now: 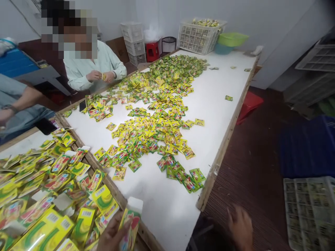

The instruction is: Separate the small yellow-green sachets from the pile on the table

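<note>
My left hand is closed on a small yellow and green carton with a white open flap, at the bottom of the view over the wooden edge between two tables. Beside it on the left lies a heap of similar flat cartons. My right hand is at the bottom right, beyond the table's edge and over the floor; it is blurred and its fingers are partly hidden. Many small yellow and green sachets lie spread over the white table.
A person in a light shirt handles sachets across the table; another person's arm shows at the left. A full white crate and a green basin stand at the back. Red stool and crates are on the right.
</note>
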`<state>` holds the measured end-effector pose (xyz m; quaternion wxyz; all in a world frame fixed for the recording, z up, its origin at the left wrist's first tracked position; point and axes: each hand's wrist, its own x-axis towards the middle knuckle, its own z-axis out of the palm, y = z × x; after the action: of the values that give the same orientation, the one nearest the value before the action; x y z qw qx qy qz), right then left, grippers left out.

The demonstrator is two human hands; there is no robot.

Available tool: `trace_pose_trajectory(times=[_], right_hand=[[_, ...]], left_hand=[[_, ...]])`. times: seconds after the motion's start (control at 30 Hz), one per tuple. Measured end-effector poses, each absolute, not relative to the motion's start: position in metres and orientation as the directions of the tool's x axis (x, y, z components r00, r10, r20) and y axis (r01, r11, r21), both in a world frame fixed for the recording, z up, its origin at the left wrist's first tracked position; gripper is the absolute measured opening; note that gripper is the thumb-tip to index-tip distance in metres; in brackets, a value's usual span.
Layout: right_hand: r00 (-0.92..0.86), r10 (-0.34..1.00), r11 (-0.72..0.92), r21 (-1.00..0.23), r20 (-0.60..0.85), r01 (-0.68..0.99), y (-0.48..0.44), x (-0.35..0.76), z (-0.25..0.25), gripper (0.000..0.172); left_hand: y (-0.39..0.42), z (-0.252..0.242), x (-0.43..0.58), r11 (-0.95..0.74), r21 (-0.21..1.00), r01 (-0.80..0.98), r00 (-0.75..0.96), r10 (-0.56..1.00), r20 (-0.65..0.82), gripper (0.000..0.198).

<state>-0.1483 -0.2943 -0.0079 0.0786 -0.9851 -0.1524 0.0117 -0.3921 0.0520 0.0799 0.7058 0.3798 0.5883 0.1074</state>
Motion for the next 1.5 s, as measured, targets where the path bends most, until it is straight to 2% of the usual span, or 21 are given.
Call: trace_pose_trajectory(times=[0.07, 0.13, 0.17, 0.23, 0.3, 0.37, 0.47, 0.6, 0.7, 0.77, 0.9, 1.0, 1.1, 1.13, 1.23, 1.3, 1.33, 1.4, 1.47, 1.5], right_hand=[[0.912, 0.391, -0.852, -0.327, 0.121, 0.409, -0.232, -0.106, 0.029, 0.045], [0.847, 0.516, -0.73, -0.45, 0.13, 0.514, -0.154, -0.073, 0.056, 0.043], [0.78, 0.619, -0.664, -0.47, 0.09, 0.582, -0.116, -0.062, 0.063, 0.043], [0.614, 0.788, -0.568, -0.434, -0.044, 0.699, -0.053, -0.051, 0.065, 0.047], [0.519, 0.839, -0.532, -0.441, -0.162, 0.723, -0.015, -0.051, 0.053, 0.041], [0.488, 0.85, -0.519, -0.474, -0.197, 0.712, -0.003, -0.054, 0.038, 0.036], [0.519, 0.834, -0.531, -0.523, -0.185, 0.667, -0.006, -0.061, 0.028, 0.039], [0.49, 0.848, -0.497, -0.621, -0.201, 0.606, -0.005, -0.086, 0.05, 0.037], [0.246, 0.935, -0.349, -0.786, -0.256, 0.51, 0.001, -0.122, 0.077, 0.026], [0.07, 0.956, -0.285, -0.854, -0.284, 0.436, 0.003, -0.144, 0.092, 0.021], [-0.148, 0.923, -0.249, -0.845, -0.355, 0.473, 0.006, -0.16, 0.106, 0.014], [-0.246, 0.879, -0.253, -0.836, -0.409, 0.487, 0.011, -0.16, 0.108, 0.01], [-0.249, 0.863, -0.299, -0.842, -0.439, 0.449, 0.012, -0.164, 0.108, 0.007], [-0.232, 0.862, -0.336, -0.85, -0.452, 0.406, 0.011, -0.166, 0.107, 0.011], [-0.172, 0.866, -0.448, -0.882, -0.469, 0.145, 0.008, -0.175, 0.102, 0.025], [-0.178, 0.873, -0.459, -0.888, -0.454, 0.017, 0.009, -0.178, 0.098, 0.025], [-0.179, 0.875, -0.451, -0.892, -0.449, 0.03, 0.01, -0.177, 0.095, 0.023], [-0.079, 0.884, -0.427, -0.864, -0.462, 0.268, 0.016, -0.171, 0.088, 0.021], [0.125, 0.889, -0.427, -0.701, -0.44, 0.572, 0.021, -0.161, 0.078, 0.025], [0.211, 0.886, -0.439, -0.599, -0.414, 0.67, 0.023, -0.156, 0.072, 0.025]], left_hand=[[0.053, 0.09, -0.382, 0.716, 0.646, 0.263, 0.306, 0.573, -0.76, 0.049], [0.053, 0.099, -0.373, 0.722, 0.638, 0.268, 0.341, 0.548, -0.764, 0.049], [0.053, 0.103, -0.369, 0.716, 0.642, 0.274, 0.355, 0.545, -0.76, 0.049], [0.051, 0.11, -0.363, 0.702, 0.659, 0.269, 0.366, 0.559, -0.744, 0.05], [0.05, 0.117, -0.359, 0.702, 0.671, 0.238, 0.36, 0.577, -0.733, 0.052], [0.048, 0.122, -0.357, 0.703, 0.676, 0.22, 0.346, 0.592, -0.728, 0.052], [0.047, 0.125, -0.358, 0.692, 0.691, 0.211, 0.309, 0.623, -0.718, 0.051], [0.048, 0.121, -0.357, 0.701, 0.692, 0.171, 0.259, 0.646, -0.718, 0.052], [0.049, 0.118, -0.356, 0.672, 0.713, 0.202, 0.283, 0.657, -0.699, 0.05], [0.047, 0.118, -0.357, 0.627, 0.739, 0.247, 0.309, 0.672, -0.673, 0.047], [0.04, 0.124, -0.363, 0.613, 0.726, 0.312, 0.374, 0.623, -0.687, 0.043], [0.035, 0.129, -0.364, 0.647, 0.69, 0.325, 0.391, 0.572, -0.721, 0.045], [0.034, 0.133, -0.362, 0.69, 0.652, 0.315, 0.371, 0.543, -0.754, 0.043], [0.035, 0.134, -0.361, 0.713, 0.633, 0.301, 0.362, 0.529, -0.768, 0.043], [0.038, 0.134, -0.363, 0.774, 0.588, 0.235, 0.347, 0.498, -0.795, 0.041], [0.04, 0.134, -0.366, 0.8, 0.571, 0.186, 0.342, 0.492, -0.801, 0.039], [0.041, 0.134, -0.368, 0.81, 0.565, 0.158, 0.339, 0.493, -0.801, 0.038], [0.043, 0.135, -0.372, 0.823, 0.56, 0.093, 0.335, 0.504, -0.796, 0.038], [0.045, 0.137, -0.378, 0.825, 0.564, 0.029, 0.338, 0.523, -0.783, 0.039], [0.045, 0.139, -0.381, 0.825, 0.565, 0.006, 0.345, 0.528, -0.776, 0.039]])
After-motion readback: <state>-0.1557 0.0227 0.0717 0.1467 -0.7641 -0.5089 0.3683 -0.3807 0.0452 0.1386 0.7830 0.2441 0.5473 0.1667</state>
